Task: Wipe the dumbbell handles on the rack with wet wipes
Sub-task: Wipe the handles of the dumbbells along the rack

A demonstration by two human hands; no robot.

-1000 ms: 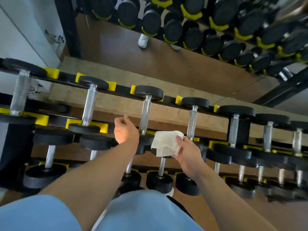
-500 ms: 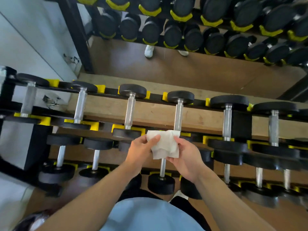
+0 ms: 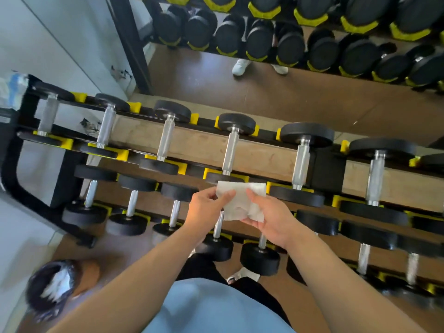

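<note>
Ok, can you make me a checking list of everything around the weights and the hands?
Surface: black rack with yellow cradles, weights in rows.
Job's things: white wipe held in front of the rack, touching no handle; top-row handle just beyond it.
Clutter: dark bag on the floor, lower left.
Hands: left hand and right hand both pinch the wipe.
Cables: nothing seen.
Surroundings: mirror behind the rack, white wall left.
</note>
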